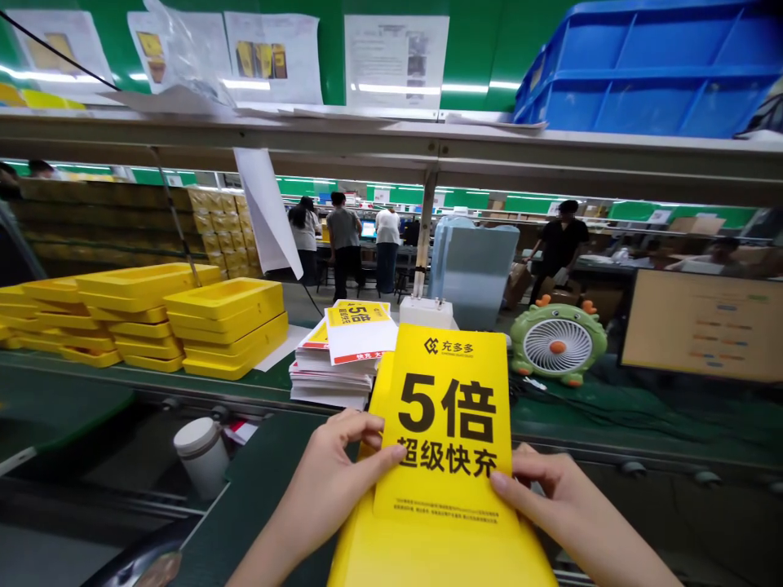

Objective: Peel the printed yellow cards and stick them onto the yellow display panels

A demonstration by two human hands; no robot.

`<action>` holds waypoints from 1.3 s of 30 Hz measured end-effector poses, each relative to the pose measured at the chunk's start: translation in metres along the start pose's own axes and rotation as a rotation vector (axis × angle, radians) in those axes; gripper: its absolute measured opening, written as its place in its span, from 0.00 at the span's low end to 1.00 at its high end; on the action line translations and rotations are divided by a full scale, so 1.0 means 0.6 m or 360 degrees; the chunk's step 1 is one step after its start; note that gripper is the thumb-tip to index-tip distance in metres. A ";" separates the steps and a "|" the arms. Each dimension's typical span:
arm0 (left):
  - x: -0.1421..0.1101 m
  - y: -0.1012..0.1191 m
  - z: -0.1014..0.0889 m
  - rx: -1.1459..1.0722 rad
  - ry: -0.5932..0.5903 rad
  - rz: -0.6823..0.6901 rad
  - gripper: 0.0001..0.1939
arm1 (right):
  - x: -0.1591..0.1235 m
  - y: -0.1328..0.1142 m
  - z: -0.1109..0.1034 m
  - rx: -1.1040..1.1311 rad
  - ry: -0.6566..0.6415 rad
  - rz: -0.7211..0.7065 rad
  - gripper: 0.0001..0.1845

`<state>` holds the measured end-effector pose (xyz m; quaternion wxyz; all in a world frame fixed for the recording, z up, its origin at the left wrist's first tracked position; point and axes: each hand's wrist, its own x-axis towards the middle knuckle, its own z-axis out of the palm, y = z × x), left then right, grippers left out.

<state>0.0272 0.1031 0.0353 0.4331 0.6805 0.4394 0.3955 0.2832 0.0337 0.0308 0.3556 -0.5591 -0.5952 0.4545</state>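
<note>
A yellow card (451, 412) printed with black characters stands upright over a yellow tray (428, 554) at the bottom centre. My left hand (333, 481) pinches the card's left edge, thumb on its face. My right hand (550, 489) grips the card's lower right edge, thumb on the front. Both hands also lie against the tray underneath. Behind the card sits a stack of printed cards (346, 359) on the bench.
Piles of yellow trays (226, 322) fill the left of the bench. A white cup (201, 456) stands low at the left, a green desk fan (558, 342) at the right. A blue crate (648, 69) rests on the overhead shelf. People stand in the background.
</note>
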 end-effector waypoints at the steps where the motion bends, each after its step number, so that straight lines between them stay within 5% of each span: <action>1: 0.001 -0.001 -0.001 0.0006 0.0010 0.0001 0.15 | 0.000 -0.001 0.000 0.0014 -0.0006 0.0004 0.23; 22: 0.003 -0.008 -0.006 0.0074 -0.0015 0.0065 0.12 | 0.001 -0.010 0.002 -0.0058 -0.0041 0.0005 0.21; 28: 0.003 -0.005 -0.006 0.0178 -0.0018 0.0054 0.13 | -0.014 0.011 0.009 -0.0823 0.0321 -0.0216 0.20; 33: 0.002 -0.009 -0.014 0.0232 -0.0017 0.0059 0.13 | -0.028 0.033 -0.003 -0.1134 0.0794 -0.0375 0.43; 37: -0.016 -0.015 -0.024 0.0546 0.0133 0.0129 0.23 | -0.056 0.065 -0.005 -0.1130 0.0893 -0.0489 0.32; 39: -0.029 -0.009 -0.021 0.0830 0.0305 0.0375 0.34 | -0.081 0.079 0.009 -0.0945 0.0964 -0.0683 0.19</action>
